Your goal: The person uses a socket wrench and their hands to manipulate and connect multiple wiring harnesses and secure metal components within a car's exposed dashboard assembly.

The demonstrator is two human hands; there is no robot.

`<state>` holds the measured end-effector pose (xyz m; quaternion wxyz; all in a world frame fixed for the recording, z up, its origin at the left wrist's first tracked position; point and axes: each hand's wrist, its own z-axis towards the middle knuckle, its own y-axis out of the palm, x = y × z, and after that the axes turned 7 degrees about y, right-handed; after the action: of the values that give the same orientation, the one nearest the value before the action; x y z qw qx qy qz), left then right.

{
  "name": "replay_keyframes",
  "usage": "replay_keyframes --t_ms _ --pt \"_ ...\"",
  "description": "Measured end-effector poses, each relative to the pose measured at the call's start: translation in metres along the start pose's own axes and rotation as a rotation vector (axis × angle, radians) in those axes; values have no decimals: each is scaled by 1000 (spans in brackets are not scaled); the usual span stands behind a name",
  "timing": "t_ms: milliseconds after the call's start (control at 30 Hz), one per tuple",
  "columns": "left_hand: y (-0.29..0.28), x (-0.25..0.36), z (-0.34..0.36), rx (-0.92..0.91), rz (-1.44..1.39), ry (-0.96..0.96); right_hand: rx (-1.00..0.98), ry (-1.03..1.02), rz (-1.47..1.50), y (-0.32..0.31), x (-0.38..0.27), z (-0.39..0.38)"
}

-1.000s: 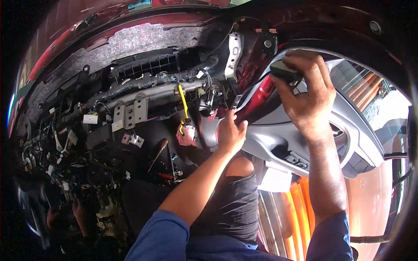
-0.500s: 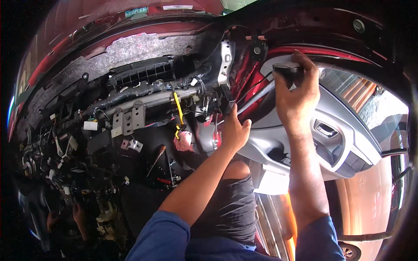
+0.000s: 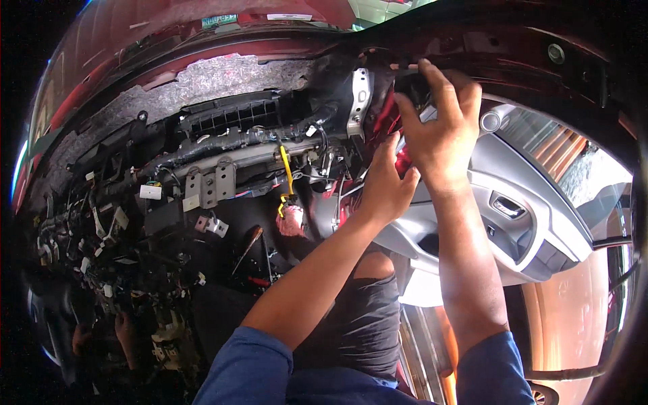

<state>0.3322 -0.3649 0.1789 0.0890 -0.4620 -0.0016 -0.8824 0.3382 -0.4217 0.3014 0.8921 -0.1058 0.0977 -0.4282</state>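
Note:
My right hand (image 3: 442, 135) is raised at the red door pillar, thumb and fingers curved around a dark round part (image 3: 414, 88), mostly hidden by the fingers and shadow. Just below and left of it, my left hand (image 3: 388, 185) is open, its fingers stretched upward and thumb apart, near the red metal (image 3: 386, 118) of the pillar. Nothing shows plainly in its grasp. A silver bracket with holes (image 3: 358, 101) stands to the left of both hands. The grey door panel (image 3: 466, 202) lies behind and to their right.
The stripped dashboard frame holds a metal crossbar (image 3: 256, 155), loose wiring and white connectors (image 3: 150, 192). A yellow strap (image 3: 286, 169) hangs above a pink bundle (image 3: 290, 221). A screwdriver (image 3: 248, 248) lies beyond my knee. Another person's hands (image 3: 125, 337) show dimly at lower left.
My right hand has moved up and left to the pillar with the dark round part. My left hand has come away from a black box-shaped piece and moved right, closer to the right hand.

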Motion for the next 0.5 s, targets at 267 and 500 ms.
replay_keyframes --t_ms 267,500 --pt "-1 -4 -10 -47 -10 1 -100 -123 -99 11 13 3" --pt "8 -8 -32 59 165 130 -52 -110 29 13 23 -2"
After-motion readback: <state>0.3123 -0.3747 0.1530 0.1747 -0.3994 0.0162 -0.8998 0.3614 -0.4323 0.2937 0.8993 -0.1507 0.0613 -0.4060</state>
